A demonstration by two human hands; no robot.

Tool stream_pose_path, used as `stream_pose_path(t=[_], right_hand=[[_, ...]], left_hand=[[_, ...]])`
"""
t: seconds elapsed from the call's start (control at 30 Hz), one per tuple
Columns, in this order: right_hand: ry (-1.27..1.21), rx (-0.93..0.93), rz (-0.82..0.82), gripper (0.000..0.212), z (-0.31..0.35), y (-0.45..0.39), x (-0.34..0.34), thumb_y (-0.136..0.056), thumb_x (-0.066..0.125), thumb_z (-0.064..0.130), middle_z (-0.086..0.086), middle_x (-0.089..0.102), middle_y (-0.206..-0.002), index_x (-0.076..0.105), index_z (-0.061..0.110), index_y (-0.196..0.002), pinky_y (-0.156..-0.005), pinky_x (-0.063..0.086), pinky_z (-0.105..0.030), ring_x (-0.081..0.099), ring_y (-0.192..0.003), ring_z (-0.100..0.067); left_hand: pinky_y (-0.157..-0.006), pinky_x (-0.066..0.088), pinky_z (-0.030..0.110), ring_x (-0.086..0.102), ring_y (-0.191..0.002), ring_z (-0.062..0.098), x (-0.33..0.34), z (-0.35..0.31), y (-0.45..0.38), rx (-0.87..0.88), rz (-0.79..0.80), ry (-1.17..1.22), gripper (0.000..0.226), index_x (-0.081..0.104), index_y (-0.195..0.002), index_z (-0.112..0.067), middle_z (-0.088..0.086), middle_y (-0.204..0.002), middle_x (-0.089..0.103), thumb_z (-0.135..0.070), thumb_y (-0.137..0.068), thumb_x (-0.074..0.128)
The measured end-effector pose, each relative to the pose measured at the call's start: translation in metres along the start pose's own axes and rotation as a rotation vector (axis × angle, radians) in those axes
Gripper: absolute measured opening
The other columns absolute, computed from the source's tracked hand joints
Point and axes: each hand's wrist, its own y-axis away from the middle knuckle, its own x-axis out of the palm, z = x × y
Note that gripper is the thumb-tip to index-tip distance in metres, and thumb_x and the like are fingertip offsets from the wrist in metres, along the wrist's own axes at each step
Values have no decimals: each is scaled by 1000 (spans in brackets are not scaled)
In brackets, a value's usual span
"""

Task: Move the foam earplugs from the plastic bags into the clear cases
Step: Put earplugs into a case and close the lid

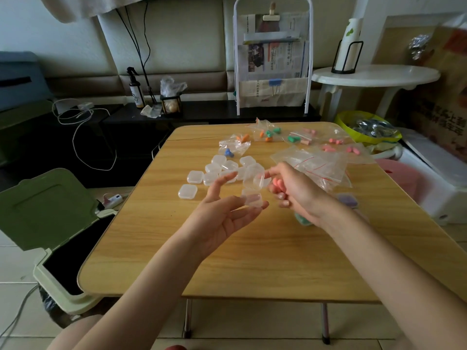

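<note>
My left hand (pixel 227 210) holds an open clear case (pixel 252 190) above the wooden table (pixel 252 261), the lid tipped up. Just to the right, my right hand (pixel 295 190) has its fingers curled round pink foam earplugs (pixel 277 184), close to the case's lid. Several shut clear cases (pixel 214 170) lie in a cluster behind my left hand. Plastic bags with orange, green, blue and pink earplugs (pixel 267 133) lie along the far edge. A heap of empty plastic bags (pixel 316 162) lies behind my right hand. Cases holding purple (pixel 347 200) and green earplugs show partly under my right wrist.
A green-lidded bin (pixel 50 223) stands open at the table's left. A pink stool (pixel 401 178) and a yellow basin (pixel 364 127) are at the right. A magazine rack (pixel 273 59) and a white round table (pixel 374 74) stand behind.
</note>
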Motion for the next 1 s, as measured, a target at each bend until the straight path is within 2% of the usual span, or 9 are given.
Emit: stream_pose_path(t=[0.07, 0.13, 0.3, 0.47, 0.57, 0.73, 0.83, 0.9, 1.0], right_hand=[[-236, 27, 38, 25, 2, 1, 1, -95, 31, 6, 0, 40, -70, 53, 4, -106, -49, 25, -22, 31, -58, -8], [-287, -25, 5, 23, 2, 3, 0, -97, 33, -1, -4, 47, -77, 52, 1, -110, -49, 28, -21, 37, -62, -9], [-331, -108, -17, 10, 2, 7, 0, -97, 47, 0, -14, 68, -96, 50, 3, -106, -56, 43, -18, 57, -69, -11], [-359, -156, -62, 11, -2, 7, 1, -92, 55, -1, -11, 65, -94, 63, 0, -99, -75, 56, -20, 67, -86, -21], [-317, -154, -64, 10, -2, 9, 2, -89, 61, 2, -10, 68, -91, 69, 4, -95, -74, 57, -21, 67, -83, -19], [-64, -248, -132, 7, -4, 11, 7, -86, 69, 10, 3, 72, -74, 71, 17, -87, -67, 47, -12, 64, -70, 2], [30, -274, -178, 9, -5, 11, 7, -84, 72, 14, 1, 74, -73, 65, 12, -89, -77, 51, -24, 69, -73, -5], [73, -320, -197, 13, -6, 13, 9, -82, 74, 13, 0, 74, -72, 63, 8, -86, -75, 53, -22, 71, -71, -8], [128, -349, -239, 8, -6, 15, 12, -81, 75, 12, 2, 74, -71, 67, 12, -81, -70, 55, -20, 70, -68, -5]], left_hand=[[-78, 59, 33, 65, -100, 42, -1, -1, -2, 42, -11, -28, 46, 48, -126, -19, 29, -111, 65, 11, -91, 46], [-79, 58, 32, 65, -101, 41, -1, -2, -4, 61, -14, -43, 41, 51, -121, -17, 28, -114, 64, 10, -90, 49], [-86, 56, 36, 62, -106, 43, -5, 2, -9, 120, -30, -91, 39, 52, -120, -16, 29, -119, 60, 8, -90, 50], [-91, 54, 37, 68, -98, 32, -2, 2, -9, 168, -46, -73, 52, 49, -122, -15, 26, -118, 63, 5, -76, 63], [-90, 55, 36, 69, -94, 29, 0, 3, -12, 175, -58, -57, 41, 48, -124, -13, 23, -113, 66, 9, -90, 50], [-90, 55, 34, 67, -97, 26, 6, 7, -15, 152, -24, -65, 42, 47, -123, -6, 20, -104, 69, 12, -86, 54], [-91, 54, 33, 67, -93, 24, 8, 7, -16, 151, -17, -53, 40, 48, -123, -6, 17, -100, 69, 11, -87, 54], [-93, 53, 34, 65, -93, 25, 9, 6, -15, 148, -13, -46, 35, 49, -122, -7, 16, -98, 67, 6, -89, 54], [-94, 52, 34, 64, -96, 25, 9, 7, -14, 165, -2, -100, 40, 47, -125, -4, 18, -103, 66, 3, -87, 59]])
